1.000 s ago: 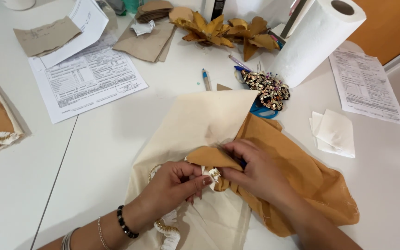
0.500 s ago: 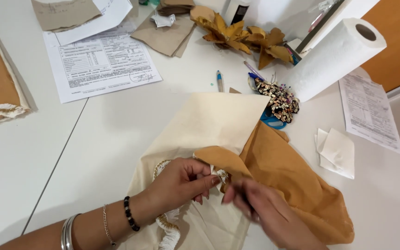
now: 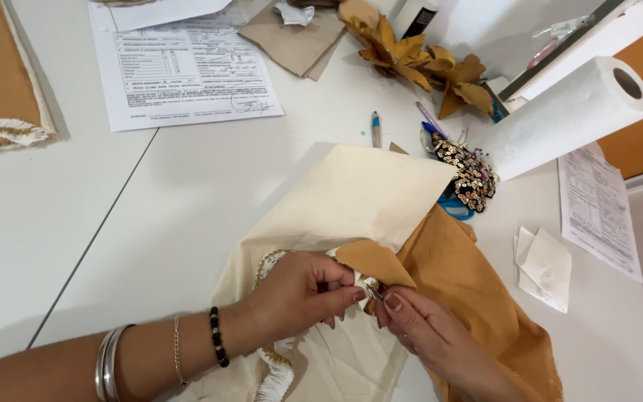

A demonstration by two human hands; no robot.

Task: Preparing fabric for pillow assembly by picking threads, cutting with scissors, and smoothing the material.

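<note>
On the white table [image 3: 187,193], the left hand [image 3: 303,294] pinches the edge of the cream fabric [image 3: 351,197] between thumb and fingertips, right where a folded corner of the mustard-brown fabric [image 3: 470,290] overlaps it. The right hand [image 3: 429,335] meets it there, its thumb and forefinger closed on something small and shiny at the seam, too small to tell what. The cream fabric lies spread in front of the person, with beaded gold trim [image 3: 266,260] along its curved edge and white fringe [image 3: 277,380] lower down. Beyond the cloth lie a sequined piece [image 3: 469,173], a pen [image 3: 375,128], a paper towel roll [image 3: 571,115], dry golden leaves [image 3: 411,56], a printed form [image 3: 187,71] and folded white tissue [image 3: 545,264]
</note>
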